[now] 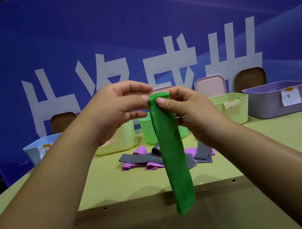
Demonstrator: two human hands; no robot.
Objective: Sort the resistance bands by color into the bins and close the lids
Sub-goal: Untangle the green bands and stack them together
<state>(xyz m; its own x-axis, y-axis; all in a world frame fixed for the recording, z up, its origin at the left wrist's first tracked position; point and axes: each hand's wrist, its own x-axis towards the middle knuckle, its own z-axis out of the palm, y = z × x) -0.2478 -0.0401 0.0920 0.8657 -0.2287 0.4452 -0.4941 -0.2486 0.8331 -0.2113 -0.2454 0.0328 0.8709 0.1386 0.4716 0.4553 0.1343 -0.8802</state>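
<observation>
Several green resistance bands (174, 160) hang straight down as one stack in front of me. My left hand (117, 112) and my right hand (184, 112) both pinch the stack's top edge, high above the table. On the table behind lie grey bands (143, 157) and pink-purple bands (151, 165) in a loose pile. A row of open bins stands at the back: light blue (33, 150), pale yellow (116, 142), green (148, 131), yellow-green (231, 107) and lilac (273, 101).
Lids lean upright against the blue backdrop behind the bins: a brown lid (62, 121), a pink lid (209, 85) and another brown lid (250, 78). The yellow-green table (117, 182) ends at a front edge close to me.
</observation>
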